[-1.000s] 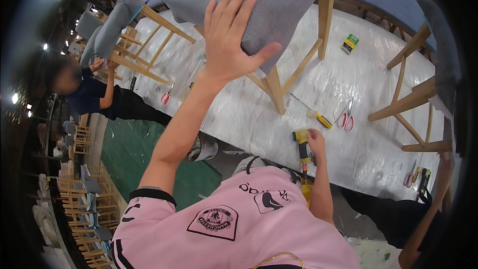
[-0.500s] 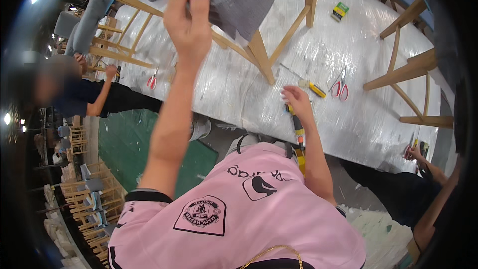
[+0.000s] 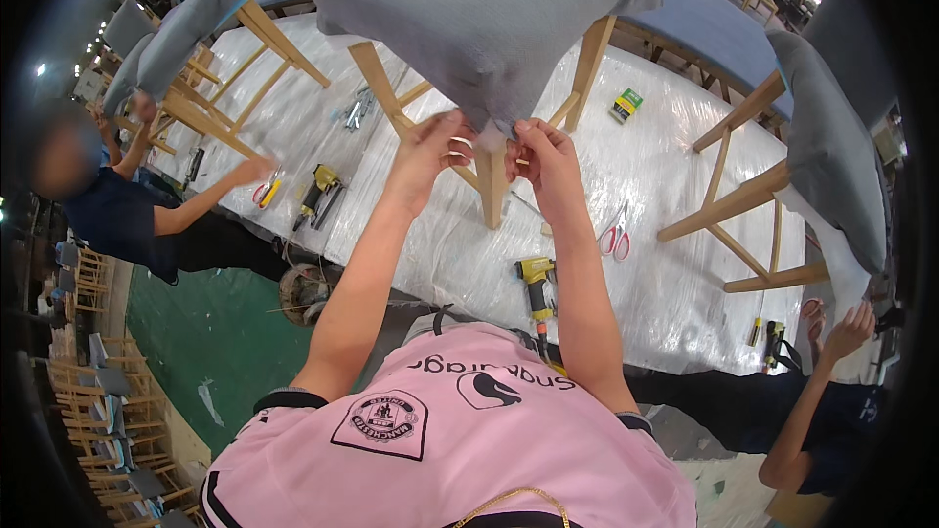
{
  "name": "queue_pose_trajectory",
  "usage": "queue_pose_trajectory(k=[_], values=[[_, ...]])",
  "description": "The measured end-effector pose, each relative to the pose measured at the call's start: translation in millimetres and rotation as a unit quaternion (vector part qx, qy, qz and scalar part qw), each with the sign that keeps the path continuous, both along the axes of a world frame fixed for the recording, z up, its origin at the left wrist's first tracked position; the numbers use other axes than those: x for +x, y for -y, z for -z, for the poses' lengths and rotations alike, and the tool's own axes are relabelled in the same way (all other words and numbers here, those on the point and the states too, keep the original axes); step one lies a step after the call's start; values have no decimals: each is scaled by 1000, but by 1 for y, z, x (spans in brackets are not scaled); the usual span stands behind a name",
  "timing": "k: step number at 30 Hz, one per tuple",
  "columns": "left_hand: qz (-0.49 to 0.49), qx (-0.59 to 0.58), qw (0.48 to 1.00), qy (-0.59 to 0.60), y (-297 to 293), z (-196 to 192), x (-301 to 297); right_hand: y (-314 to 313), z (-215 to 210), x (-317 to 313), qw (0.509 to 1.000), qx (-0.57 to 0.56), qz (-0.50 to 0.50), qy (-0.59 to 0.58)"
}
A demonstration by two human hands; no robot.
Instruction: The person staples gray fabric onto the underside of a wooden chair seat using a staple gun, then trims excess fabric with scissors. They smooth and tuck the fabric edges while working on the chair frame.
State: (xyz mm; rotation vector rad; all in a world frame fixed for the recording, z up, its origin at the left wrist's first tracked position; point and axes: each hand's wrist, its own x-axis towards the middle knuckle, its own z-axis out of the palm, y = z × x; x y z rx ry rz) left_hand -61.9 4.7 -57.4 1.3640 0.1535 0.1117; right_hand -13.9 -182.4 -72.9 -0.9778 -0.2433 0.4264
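Observation:
A wooden chair with a grey fabric-covered seat (image 3: 479, 10) stands in front of me, one corner and its wooden leg (image 3: 492, 191) toward me. The fabric hangs loose at that corner, with a whitish layer showing beneath. On the corner's left side, my left hand (image 3: 427, 158) is closed, fingers curled, on the fabric's lower edge. My right hand (image 3: 545, 158) pinches the grey fabric on the other side between thumb and fingers. Below my right hand lies a yellow and black air stapler (image 3: 535, 288) with a hose fitting. Red-handled scissors (image 3: 615, 241) rest right of my right forearm.
The worktable (image 3: 675, 303) is wrapped in clear plastic. A green and yellow small box (image 3: 626, 106) sits beyond the scissors. Another stapler (image 3: 318, 194) lies at left. Further chairs stand left and right (image 3: 831, 156), with a co-worker on each side, the right one's hands (image 3: 849, 330) near hanging fabric.
My left hand has come down from higher on the fabric to the seat corner. My right hand has risen from beside the stapler to the same corner. The view has shifted.

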Motion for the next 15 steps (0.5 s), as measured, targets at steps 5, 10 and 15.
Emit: queue_pose_trajectory(k=[5,10,15], values=[[51,9,998,33,-10,-2,2,-10,-20,-12,999,-17,44,14],[-9,-5,999,38,-13,-25,-4,-11,-37,-9,997,-7,76,29],[-32,118,989,83,-5,-53,12,-7,-75,-6,984,-103,143,15]])
